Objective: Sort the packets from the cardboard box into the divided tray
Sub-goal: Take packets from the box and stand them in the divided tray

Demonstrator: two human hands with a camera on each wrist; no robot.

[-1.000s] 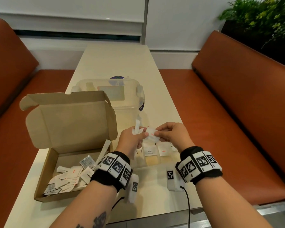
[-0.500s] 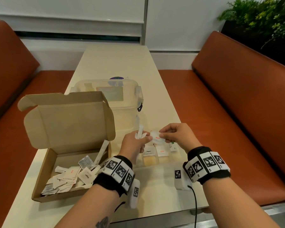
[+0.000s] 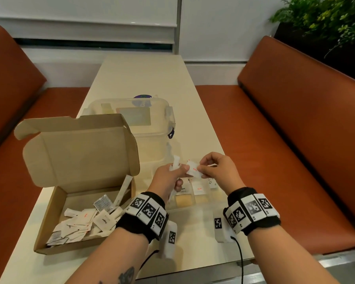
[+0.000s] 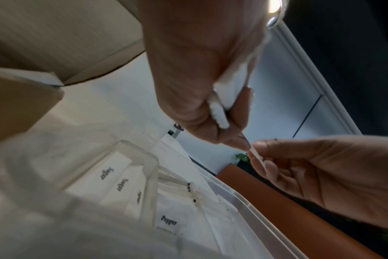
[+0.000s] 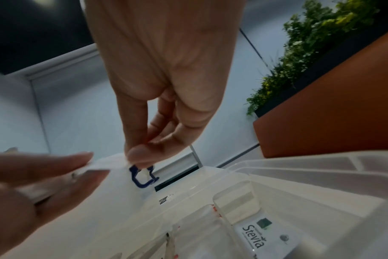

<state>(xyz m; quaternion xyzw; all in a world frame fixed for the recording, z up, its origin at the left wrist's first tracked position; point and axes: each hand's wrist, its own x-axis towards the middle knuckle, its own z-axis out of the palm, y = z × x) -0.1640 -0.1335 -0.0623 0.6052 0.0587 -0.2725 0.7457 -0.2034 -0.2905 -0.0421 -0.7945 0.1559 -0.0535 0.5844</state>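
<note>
You've got the salt packet pinched between both hands' fingers right above the divided tray, but your left hand is also clutching spare packets, so one could easily slip into the wrong compartment.

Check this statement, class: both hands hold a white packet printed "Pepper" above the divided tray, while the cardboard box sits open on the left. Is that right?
One detail is wrong. The packet pinched between the left hand and the right hand is printed "Salt" in red, not "Pepper"; the head view shows it. It is indeed above the divided tray, and the cardboard box sits open on the left.
</note>
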